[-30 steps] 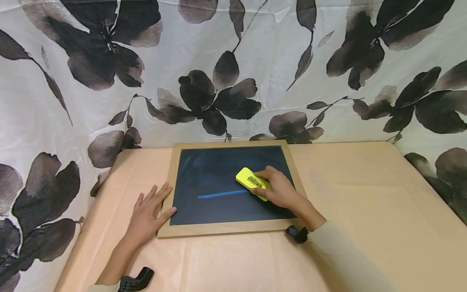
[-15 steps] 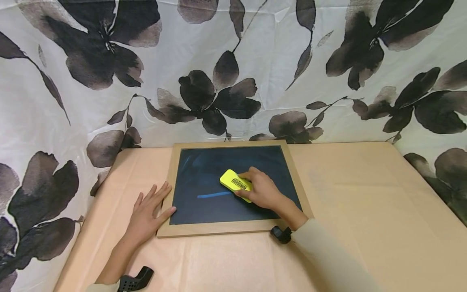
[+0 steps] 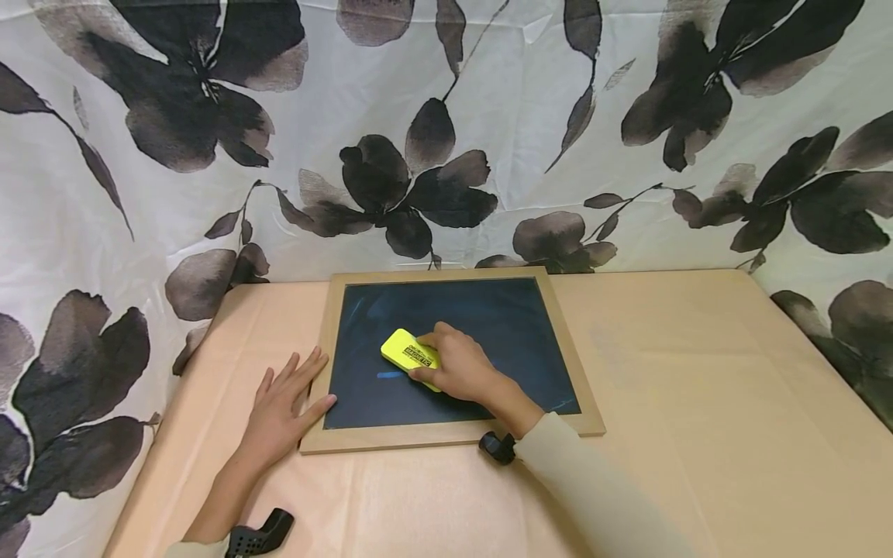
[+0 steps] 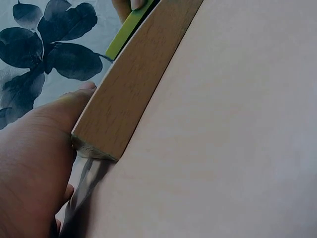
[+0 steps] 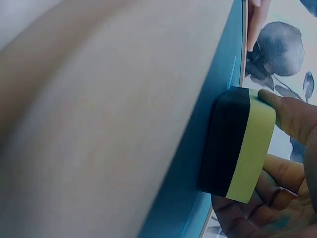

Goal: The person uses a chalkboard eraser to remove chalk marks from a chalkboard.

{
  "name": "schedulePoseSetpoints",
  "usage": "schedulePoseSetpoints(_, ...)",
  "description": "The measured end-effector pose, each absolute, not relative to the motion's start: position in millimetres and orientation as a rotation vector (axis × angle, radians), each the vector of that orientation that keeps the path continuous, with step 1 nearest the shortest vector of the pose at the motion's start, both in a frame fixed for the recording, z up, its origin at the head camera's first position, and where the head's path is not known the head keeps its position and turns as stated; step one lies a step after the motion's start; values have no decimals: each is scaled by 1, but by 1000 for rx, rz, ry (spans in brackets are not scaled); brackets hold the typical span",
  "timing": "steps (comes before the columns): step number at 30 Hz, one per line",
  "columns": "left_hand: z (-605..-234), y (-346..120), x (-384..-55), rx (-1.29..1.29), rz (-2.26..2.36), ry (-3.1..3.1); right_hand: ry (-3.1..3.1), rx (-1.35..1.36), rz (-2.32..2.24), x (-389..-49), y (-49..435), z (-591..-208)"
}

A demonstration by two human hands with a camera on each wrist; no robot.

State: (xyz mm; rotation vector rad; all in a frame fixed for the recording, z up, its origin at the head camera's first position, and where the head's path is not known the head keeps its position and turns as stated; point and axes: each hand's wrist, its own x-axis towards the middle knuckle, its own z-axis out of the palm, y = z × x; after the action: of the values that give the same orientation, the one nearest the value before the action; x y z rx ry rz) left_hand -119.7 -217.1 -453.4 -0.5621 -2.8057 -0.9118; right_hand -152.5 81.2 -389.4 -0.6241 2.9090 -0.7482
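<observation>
While resting the left hand (image 3: 281, 415) against the left side of a wooden frame (image 3: 401, 439), grips a yellow eraser (image 3: 410, 356) with the right hand (image 3: 458, 366). Clamps thumb and fingers on the eraser's opposite long edges. Presses it on the dark board (image 3: 502, 333) inside the frame, left of the middle, with its yellow face up and its black layer toward the board. Lies aslant there, with one end toward the upper left and a short blue mark (image 3: 388, 375) reaching up to its near edge. Bears black lettering on top, with MAGNETIC legible. Spreads the left fingers apart, with the thumb tip on the frame and the index fingertip at its left edge. Carries pale smears on the board toward the upper left, and a faint bluish streak near the lower right corner. Wears a black device (image 3: 263, 533) at the left wrist, another at the right, below a pale sleeve (image 3: 572, 465). Sits flat, frame and all, on a light tan table (image 3: 698, 372), in front of a white cloth (image 3: 530, 139) with dark printed flowers.
</observation>
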Motion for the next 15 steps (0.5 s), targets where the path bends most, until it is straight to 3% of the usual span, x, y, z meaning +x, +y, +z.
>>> schedulePoseSetpoints(15,-455,-217,-118,-550,-888,-2806,2885,-748,-704,-151,46,-389)
